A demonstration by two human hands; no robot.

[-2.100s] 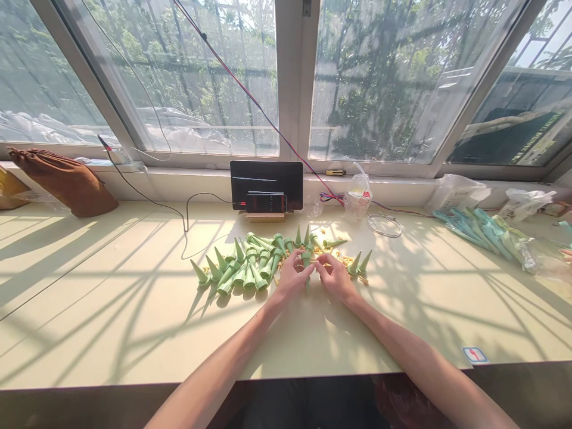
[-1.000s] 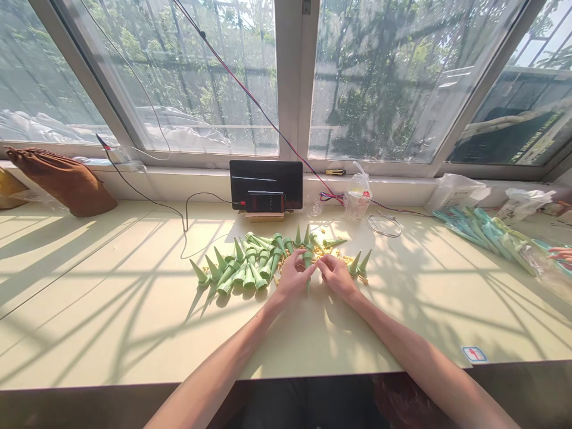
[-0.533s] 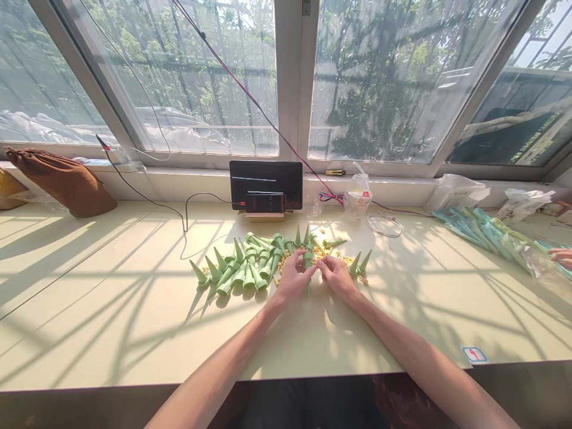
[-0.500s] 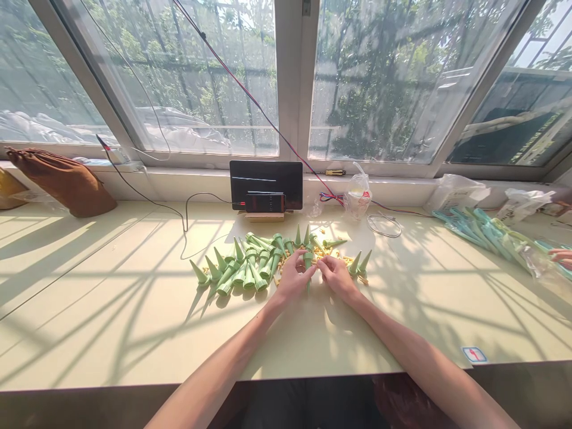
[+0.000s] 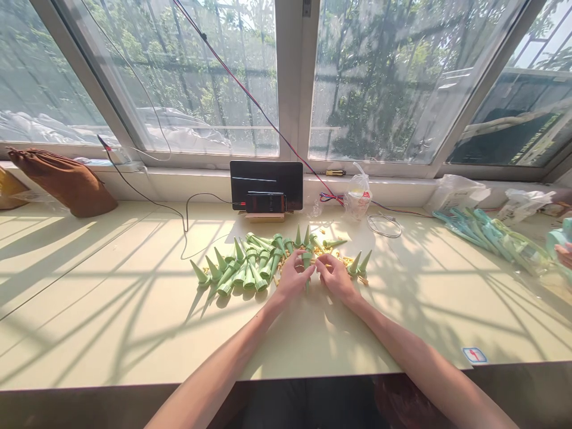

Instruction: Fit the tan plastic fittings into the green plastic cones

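Observation:
My left hand (image 5: 295,277) is closed round a green plastic spike (image 5: 307,259), its wide collar up and its point toward the tabletop. Beside it, my right hand (image 5: 333,275) has thumb and forefinger pinched close to the spike's side; whatever sits between the fingertips is too small to make out. A heap of green cone-shaped spikes (image 5: 250,262) lies to the left of my hands, some standing point up. Behind and around my hands are small yellow pieces (image 5: 346,260), partly hidden by the fingers. Two upright green spikes (image 5: 360,264) stand just right of my right hand.
At the back a dark tablet (image 5: 292,185) and a phone (image 5: 265,203) lean on a stand. A brown pouch (image 5: 67,182) is far left. A bagged cup (image 5: 357,196) and cables are behind. On the right lie teal-green items (image 5: 487,232) near another person's hand (image 5: 565,255).
My hands stay nearly in place; the right fingertips have shifted slightly at the held spike. At the far right, the other person's hand has moved, with a teal item now showing by it.

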